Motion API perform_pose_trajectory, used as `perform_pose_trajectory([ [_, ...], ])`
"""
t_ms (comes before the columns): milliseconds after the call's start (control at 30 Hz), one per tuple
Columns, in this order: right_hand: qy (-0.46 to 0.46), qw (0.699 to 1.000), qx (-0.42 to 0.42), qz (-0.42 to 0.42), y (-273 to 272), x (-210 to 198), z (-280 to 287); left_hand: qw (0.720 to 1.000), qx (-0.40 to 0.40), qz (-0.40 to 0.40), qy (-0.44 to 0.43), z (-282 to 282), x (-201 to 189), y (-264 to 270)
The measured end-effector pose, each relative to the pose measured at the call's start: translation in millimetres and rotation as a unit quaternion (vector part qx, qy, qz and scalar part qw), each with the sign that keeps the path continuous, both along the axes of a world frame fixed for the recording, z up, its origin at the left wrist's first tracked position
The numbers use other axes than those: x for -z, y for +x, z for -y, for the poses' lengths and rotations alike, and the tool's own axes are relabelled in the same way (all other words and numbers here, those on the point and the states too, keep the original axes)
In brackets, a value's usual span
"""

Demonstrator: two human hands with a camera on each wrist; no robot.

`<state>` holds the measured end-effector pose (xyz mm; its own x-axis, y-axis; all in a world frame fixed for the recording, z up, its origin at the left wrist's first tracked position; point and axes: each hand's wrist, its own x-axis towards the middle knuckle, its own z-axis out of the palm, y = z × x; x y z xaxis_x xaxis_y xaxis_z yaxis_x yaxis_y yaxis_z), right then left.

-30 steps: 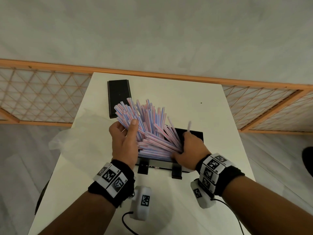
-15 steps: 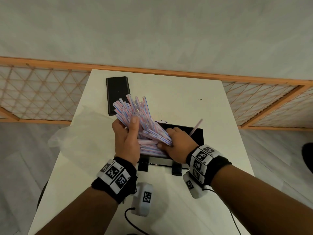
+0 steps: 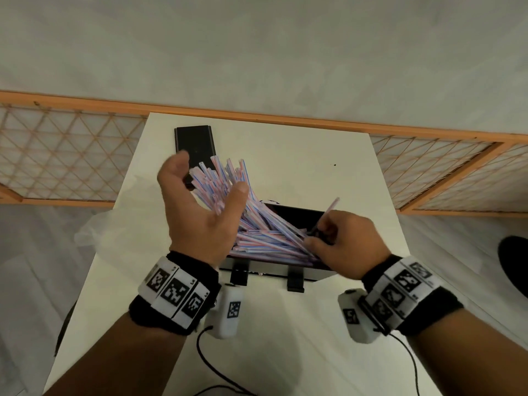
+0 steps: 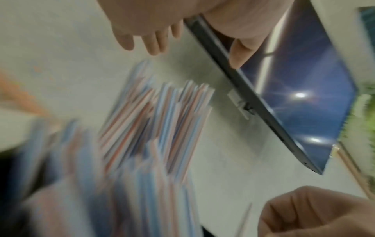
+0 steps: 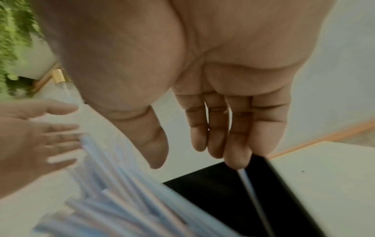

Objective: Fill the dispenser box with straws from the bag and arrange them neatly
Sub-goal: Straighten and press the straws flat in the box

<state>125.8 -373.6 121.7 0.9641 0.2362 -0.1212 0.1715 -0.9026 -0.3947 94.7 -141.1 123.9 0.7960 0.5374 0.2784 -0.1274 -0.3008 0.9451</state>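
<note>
The black dispenser box (image 3: pixel 297 214) stands near the table's front edge, with several striped pink and blue straws (image 3: pixel 257 224) piled in it. They fan up and out over its left end. My left hand (image 3: pixel 210 181) hovers open beside the fanned straw tips (image 4: pixel 154 120), palm toward them, holding nothing. My right hand (image 3: pixel 337 241) is over the box's right end (image 5: pixel 223 192). Its thumb lies against the straw ends, and its fingertips (image 5: pixel 235 160) touch one lone straw (image 5: pixel 249 189) that sticks up at the right (image 3: pixel 331 207).
The box's black lid (image 3: pixel 194 141) lies flat at the table's far left. The clear plastic bag (image 3: pixel 114 235) lies crumpled at the left edge of the white table (image 3: pixel 300 167). An orange lattice fence (image 3: pixel 71 155) runs behind it. Black cables (image 3: pixel 205 358) trail near the front edge.
My left hand has let go of the straw bundle and lifted away open. My right hand has slid right, off the pile, to the lone straw. The bundle leans left on its own.
</note>
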Motion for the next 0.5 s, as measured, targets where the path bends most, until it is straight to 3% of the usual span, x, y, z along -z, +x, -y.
perform_pose_trajectory([
  [133,-0.022,0.994,0.104,-0.04,20.9,-1.2,19.9,0.988,0.015,0.096,0.121,7.2,-29.1,2.2],
  [200,-0.006,0.989,0.135,-0.061,31.5,1.7,24.6,0.983,0.025,0.105,0.147,11.1,-34.7,4.5],
  [500,0.045,0.999,0.025,-0.012,47.8,-8.3,16.1,0.984,0.008,0.062,0.168,6.9,-22.9,5.7],
])
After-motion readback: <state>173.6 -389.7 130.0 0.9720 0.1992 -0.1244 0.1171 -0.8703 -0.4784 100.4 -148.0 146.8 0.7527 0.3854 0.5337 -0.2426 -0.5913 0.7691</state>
